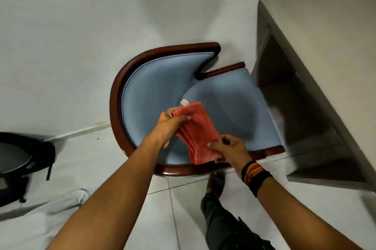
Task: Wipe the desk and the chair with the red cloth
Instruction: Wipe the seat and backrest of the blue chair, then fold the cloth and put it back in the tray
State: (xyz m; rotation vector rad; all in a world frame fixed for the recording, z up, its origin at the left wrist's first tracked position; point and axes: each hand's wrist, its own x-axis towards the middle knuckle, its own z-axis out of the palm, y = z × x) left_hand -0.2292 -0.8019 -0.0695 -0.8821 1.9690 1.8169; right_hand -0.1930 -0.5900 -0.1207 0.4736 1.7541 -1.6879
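Note:
The red cloth [198, 133], folded into a long strip with a white tag at its far end, hangs just above the chair seat. My left hand [169, 123] grips its upper end and my right hand [230, 148] pinches its lower end. Below them is the chair [234, 95], with blue padding and a curved dark wooden frame. It stands pushed up to the grey desk [325, 50] on the right. Whether the cloth touches the seat cannot be told.
A black bag [22, 160] lies at the left on a white bed sheet [40, 219]. My leg and foot [215, 184] stand on the white tiled floor [183, 209] just in front of the chair. A white wall [101, 15] is behind the chair.

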